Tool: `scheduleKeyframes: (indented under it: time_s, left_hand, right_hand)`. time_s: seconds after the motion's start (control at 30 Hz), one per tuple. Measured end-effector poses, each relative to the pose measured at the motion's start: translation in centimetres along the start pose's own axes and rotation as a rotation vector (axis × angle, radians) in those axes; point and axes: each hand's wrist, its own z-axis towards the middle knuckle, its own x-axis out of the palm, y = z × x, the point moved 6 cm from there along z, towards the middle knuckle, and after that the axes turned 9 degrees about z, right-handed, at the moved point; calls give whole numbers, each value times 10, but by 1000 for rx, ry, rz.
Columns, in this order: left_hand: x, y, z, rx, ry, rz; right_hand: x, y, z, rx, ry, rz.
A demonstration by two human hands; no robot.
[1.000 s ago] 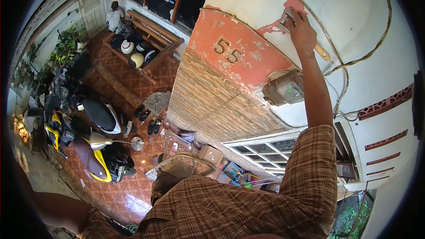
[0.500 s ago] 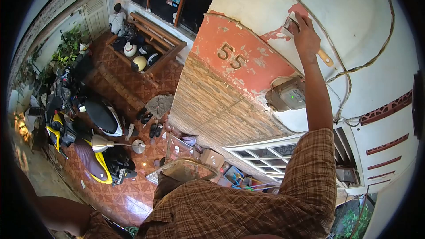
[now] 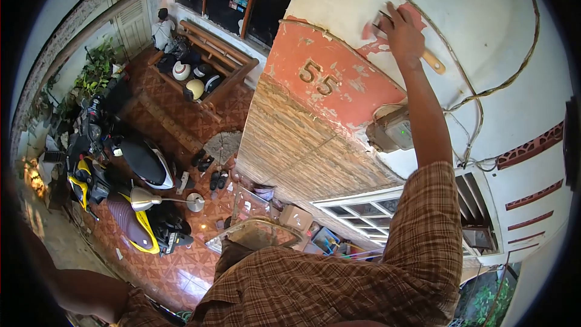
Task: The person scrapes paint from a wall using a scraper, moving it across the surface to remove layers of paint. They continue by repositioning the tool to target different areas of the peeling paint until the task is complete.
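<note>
My right hand (image 3: 404, 35) is wrapped round a scraper, its wooden handle (image 3: 434, 62) sticking out on the right below the palm. The scraper's blade (image 3: 382, 23) rests at or close to the wall, over a patch where white paint is off and red shows. Some of the blade is blurred. Below lies a peeling red-orange band (image 3: 339, 85) with the raised number 55 (image 3: 318, 77). A meter box (image 3: 392, 128) is mounted under my forearm. My left arm reaches down at the lower left, and its hand is out of sight.
Cables (image 3: 511, 82) run along the wall at the right. Far below are motorcycles (image 3: 142, 157), a wooden bench (image 3: 218, 57) with helmets (image 3: 193, 89), a lamp (image 3: 142, 198), a cardboard box (image 3: 296, 218) and a louvred window (image 3: 478, 212). Another person (image 3: 162, 30) sits near the bench.
My right hand has moved left along the wall with the scraper, and the blade now sits farther left. The view has shifted slightly.
</note>
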Motion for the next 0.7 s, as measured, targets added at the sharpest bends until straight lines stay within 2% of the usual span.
scheduleKeyframes:
  time_s: [0.03,0.27,0.47,0.5,0.6,0.7]
  left_hand:
    - [-2,-2,0,-12,13,-13]
    - [10,10,-3,77,-62,32]
    - [6,6,-3,73,-74,37]
    - [5,3,-1,71,-79,27]
    - [2,-2,1,64,-77,6]
    - [1,-6,2,50,-74,23]
  right_hand:
    - [5,6,6,21,75,-13]
    - [-4,1,1,-27,94,-35]
    - [-26,-35,-45,82,-26,3]
    - [-27,-31,-42,33,-77,-1]
    - [5,-14,-23,-17,28,-71]
    - [17,-2,-15,-133,-47,-64]
